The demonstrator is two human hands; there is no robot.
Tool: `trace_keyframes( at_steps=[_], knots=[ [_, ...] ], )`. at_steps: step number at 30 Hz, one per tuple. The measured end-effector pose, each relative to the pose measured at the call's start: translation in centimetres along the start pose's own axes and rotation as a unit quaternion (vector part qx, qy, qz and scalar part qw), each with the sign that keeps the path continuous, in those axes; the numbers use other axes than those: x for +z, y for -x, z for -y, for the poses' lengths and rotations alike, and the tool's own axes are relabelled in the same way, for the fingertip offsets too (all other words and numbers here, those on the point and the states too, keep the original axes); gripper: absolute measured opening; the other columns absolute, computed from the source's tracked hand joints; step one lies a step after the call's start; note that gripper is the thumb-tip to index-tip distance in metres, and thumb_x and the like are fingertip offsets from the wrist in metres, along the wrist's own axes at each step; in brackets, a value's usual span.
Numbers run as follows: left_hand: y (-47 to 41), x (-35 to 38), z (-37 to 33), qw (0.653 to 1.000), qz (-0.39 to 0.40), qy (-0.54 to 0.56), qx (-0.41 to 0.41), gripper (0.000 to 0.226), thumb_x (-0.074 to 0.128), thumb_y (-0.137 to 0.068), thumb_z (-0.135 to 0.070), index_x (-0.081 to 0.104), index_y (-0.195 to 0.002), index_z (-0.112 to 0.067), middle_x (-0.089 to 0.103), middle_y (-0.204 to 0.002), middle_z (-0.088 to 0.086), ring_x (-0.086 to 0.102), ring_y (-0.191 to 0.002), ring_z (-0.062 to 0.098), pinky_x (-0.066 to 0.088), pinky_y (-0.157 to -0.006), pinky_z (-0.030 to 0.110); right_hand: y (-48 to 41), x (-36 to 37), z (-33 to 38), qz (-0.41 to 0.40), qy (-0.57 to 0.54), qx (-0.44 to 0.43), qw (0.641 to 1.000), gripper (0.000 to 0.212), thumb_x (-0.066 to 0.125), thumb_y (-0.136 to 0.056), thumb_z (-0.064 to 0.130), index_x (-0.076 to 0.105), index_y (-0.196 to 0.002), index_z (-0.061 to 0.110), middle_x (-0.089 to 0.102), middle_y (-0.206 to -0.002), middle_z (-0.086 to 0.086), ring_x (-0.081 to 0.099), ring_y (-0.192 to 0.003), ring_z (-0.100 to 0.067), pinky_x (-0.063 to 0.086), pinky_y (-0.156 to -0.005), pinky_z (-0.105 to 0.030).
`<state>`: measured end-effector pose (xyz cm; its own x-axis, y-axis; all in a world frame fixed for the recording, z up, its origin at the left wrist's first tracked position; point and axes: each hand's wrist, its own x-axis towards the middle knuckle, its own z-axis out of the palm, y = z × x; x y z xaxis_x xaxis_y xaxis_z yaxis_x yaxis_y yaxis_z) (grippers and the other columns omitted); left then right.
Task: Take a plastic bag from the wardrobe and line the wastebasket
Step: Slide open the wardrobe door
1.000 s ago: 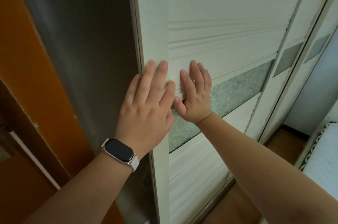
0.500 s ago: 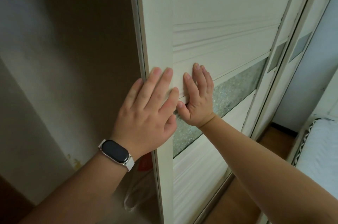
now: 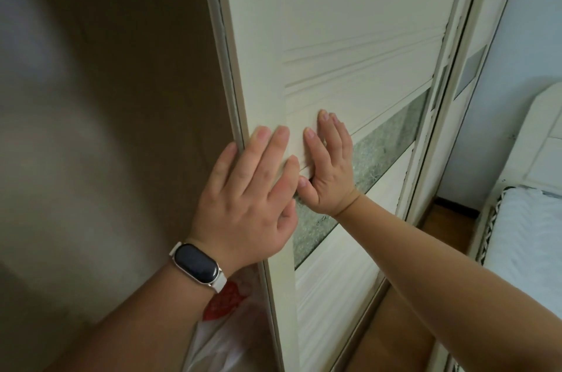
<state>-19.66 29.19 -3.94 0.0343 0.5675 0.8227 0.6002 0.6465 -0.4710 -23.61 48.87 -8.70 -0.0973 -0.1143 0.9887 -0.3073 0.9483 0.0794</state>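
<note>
A cream sliding wardrobe door (image 3: 349, 37) with a frosted glass strip fills the middle of the head view. My left hand (image 3: 249, 198), with a dark band on its wrist, lies flat on the door's left edge, fingers spread. My right hand (image 3: 330, 165) presses flat on the panel just beside it, thumb near the glass strip. Neither hand holds anything. Left of the door the dim brown wardrobe interior (image 3: 121, 98) stands exposed. Low inside it, under my left forearm, a translucent plastic bag with red print (image 3: 225, 329) shows. No wastebasket is in view.
A second sliding door (image 3: 468, 73) runs in the track to the right. A white bed with a headboard (image 3: 529, 225) stands at the far right, with a strip of wooden floor (image 3: 395, 326) between it and the wardrobe.
The door has slid to the right under both hands, widening the opening. The orange surface at the left has gone from view, and the bag with red print has appeared inside.
</note>
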Motion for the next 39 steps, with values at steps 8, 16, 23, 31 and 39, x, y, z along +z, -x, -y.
trace_keyframes(
  at_steps=[8,16,23,31,39],
  knots=[
    [-3.2,4.7,-2.7,1.0,-0.013,0.003,-0.001,0.042,0.058,-0.083,-0.034,0.067,-0.119,-0.014,0.034,-0.15,0.013,0.023,-0.142,0.029,0.029,-0.112,0.048,0.4,0.0,-6.3,0.009,0.003,0.004,1.0,0.065,0.023,-0.096,0.058,0.026,-0.151,0.022,0.033,-0.146,-0.025,0.04,-0.133,-0.046,0.035,-0.106,-0.064],
    [-5.3,7.7,-2.4,0.997,-0.032,0.035,0.059,0.044,0.062,-0.08,-0.037,0.069,-0.116,-0.013,0.044,-0.144,0.011,0.028,-0.139,0.028,0.028,-0.112,0.046,0.5,-0.1,-9.8,0.015,0.008,0.018,1.0,0.062,0.022,-0.096,0.058,0.032,-0.142,0.018,0.033,-0.145,-0.025,0.039,-0.133,-0.046,0.034,-0.106,-0.065],
    [-6.2,10.1,-2.8,0.993,-0.063,0.06,0.079,0.041,0.062,-0.077,-0.034,0.07,-0.11,-0.01,0.047,-0.141,0.013,0.03,-0.138,0.029,0.03,-0.108,0.048,0.7,-0.5,-11.4,0.032,0.037,0.023,0.999,0.063,0.021,-0.097,0.057,0.031,-0.143,0.015,0.032,-0.146,-0.026,0.037,-0.136,-0.045,0.035,-0.107,-0.062],
    [-7.2,11.2,-3.4,0.991,-0.065,0.089,0.079,0.037,0.059,-0.08,-0.03,0.069,-0.109,-0.009,0.058,-0.135,0.016,0.034,-0.136,0.03,0.028,-0.109,0.047,1.1,-0.7,-12.7,0.061,0.07,0.039,0.995,0.068,0.018,-0.097,0.054,0.014,-0.155,0.018,0.028,-0.147,-0.03,0.036,-0.136,-0.05,0.031,-0.111,-0.06],
    [-8.6,13.2,-4.5,0.989,-0.067,0.097,0.085,0.036,0.057,-0.081,-0.029,0.067,-0.108,-0.008,0.06,-0.134,0.016,0.036,-0.134,0.031,0.024,-0.111,0.046,1.3,-1.5,-15.3,0.091,0.067,0.038,0.993,0.068,0.02,-0.098,0.053,0.01,-0.155,0.018,0.026,-0.148,-0.032,0.032,-0.138,-0.05,0.025,-0.116,-0.056]
  ],
)
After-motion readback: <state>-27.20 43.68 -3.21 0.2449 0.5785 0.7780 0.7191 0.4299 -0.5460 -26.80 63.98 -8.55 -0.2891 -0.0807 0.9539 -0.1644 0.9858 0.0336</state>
